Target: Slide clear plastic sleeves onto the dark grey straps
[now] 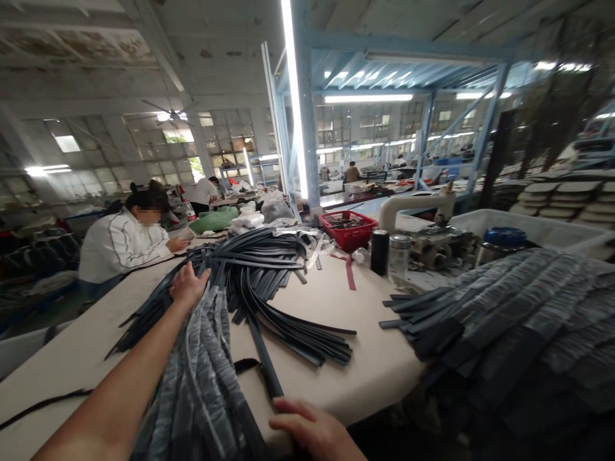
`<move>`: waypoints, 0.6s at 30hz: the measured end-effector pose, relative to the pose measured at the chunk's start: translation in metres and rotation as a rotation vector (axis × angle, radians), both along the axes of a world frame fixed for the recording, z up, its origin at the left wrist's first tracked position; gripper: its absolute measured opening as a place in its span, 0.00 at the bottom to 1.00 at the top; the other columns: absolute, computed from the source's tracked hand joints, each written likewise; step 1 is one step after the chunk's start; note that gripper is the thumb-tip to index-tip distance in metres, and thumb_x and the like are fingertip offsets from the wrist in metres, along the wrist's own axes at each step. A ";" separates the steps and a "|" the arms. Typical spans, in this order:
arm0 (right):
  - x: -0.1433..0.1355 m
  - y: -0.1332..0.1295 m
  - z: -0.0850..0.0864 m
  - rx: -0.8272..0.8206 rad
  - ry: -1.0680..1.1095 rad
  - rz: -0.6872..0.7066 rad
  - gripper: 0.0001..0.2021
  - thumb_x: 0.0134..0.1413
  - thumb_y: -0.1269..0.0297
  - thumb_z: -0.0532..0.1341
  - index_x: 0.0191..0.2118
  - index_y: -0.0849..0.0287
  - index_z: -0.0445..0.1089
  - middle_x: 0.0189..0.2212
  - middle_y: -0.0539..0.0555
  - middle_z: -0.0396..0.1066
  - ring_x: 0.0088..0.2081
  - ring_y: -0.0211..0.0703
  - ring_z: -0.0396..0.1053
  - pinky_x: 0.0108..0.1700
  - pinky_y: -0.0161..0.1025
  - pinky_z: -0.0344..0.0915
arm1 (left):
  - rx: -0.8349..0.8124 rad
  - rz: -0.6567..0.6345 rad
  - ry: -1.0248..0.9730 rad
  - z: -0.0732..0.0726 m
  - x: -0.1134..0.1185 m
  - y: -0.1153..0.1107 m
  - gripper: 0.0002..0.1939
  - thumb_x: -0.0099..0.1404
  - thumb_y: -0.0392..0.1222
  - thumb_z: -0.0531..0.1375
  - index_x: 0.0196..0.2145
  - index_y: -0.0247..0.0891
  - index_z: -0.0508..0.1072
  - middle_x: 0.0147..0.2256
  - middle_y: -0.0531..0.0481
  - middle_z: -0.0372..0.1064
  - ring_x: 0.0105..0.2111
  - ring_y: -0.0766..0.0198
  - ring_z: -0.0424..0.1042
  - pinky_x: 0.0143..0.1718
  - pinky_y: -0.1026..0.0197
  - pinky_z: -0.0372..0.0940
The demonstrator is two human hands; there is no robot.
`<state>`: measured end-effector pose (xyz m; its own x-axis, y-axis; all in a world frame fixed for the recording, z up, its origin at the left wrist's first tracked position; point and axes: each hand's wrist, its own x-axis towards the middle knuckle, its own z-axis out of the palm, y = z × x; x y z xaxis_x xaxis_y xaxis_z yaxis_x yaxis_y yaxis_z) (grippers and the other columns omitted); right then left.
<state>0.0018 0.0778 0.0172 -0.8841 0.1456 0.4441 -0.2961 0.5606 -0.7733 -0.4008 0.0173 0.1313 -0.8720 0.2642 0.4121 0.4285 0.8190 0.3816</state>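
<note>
Long dark strips (298,333) lie in a fanned heap on the beige table (375,358). Wrinkled strips with a clear, shiny covering (206,358) run from the heap down to the near edge. My left hand (189,285) rests at the upper left of these strips, its fingers partly spread on the dark bundle; whether it grips any is hidden. At the bottom centre my right hand (312,426) has its fingers apart, beside the lower end of a single dark strip (263,358), with nothing seen in it.
Another large pile of covered strips (519,314) hangs at the right. A red basket (348,234), a black bottle (379,251), a glass jar (400,253) and a sewing machine (432,240) stand behind. A person in white (125,243) sits at the left.
</note>
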 end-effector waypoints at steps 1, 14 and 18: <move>0.006 0.013 0.001 0.010 0.028 -0.083 0.21 0.52 0.66 0.65 0.53 0.50 0.72 0.55 0.57 0.70 0.54 0.50 0.71 0.54 0.38 0.67 | -0.009 -0.011 0.016 -0.007 0.001 0.005 0.35 0.66 0.52 0.50 0.63 0.25 0.54 0.64 0.27 0.52 0.64 0.38 0.52 0.60 0.37 0.53; 0.042 0.151 -0.053 0.104 -0.021 -0.815 0.13 0.62 0.60 0.54 0.43 0.55 0.74 0.31 0.53 0.78 0.32 0.45 0.77 0.34 0.36 0.72 | -0.169 -0.507 0.097 -0.058 0.071 0.201 0.28 0.68 0.50 0.52 0.62 0.38 0.60 0.65 0.43 0.55 0.65 0.54 0.50 0.64 0.52 0.47; 0.039 0.152 -0.067 0.266 0.068 -0.801 0.12 0.61 0.62 0.55 0.44 0.50 0.74 0.35 0.50 0.79 0.35 0.44 0.78 0.36 0.33 0.73 | -0.194 -0.655 0.025 -0.078 0.092 0.279 0.28 0.67 0.49 0.54 0.62 0.37 0.61 0.64 0.41 0.56 0.64 0.56 0.54 0.63 0.55 0.50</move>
<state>0.0406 0.2294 -0.0500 -0.5286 0.5998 0.6006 0.2272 0.7818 -0.5807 -0.3087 0.2968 0.0533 -0.4975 0.8055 0.3221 0.8661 0.4399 0.2376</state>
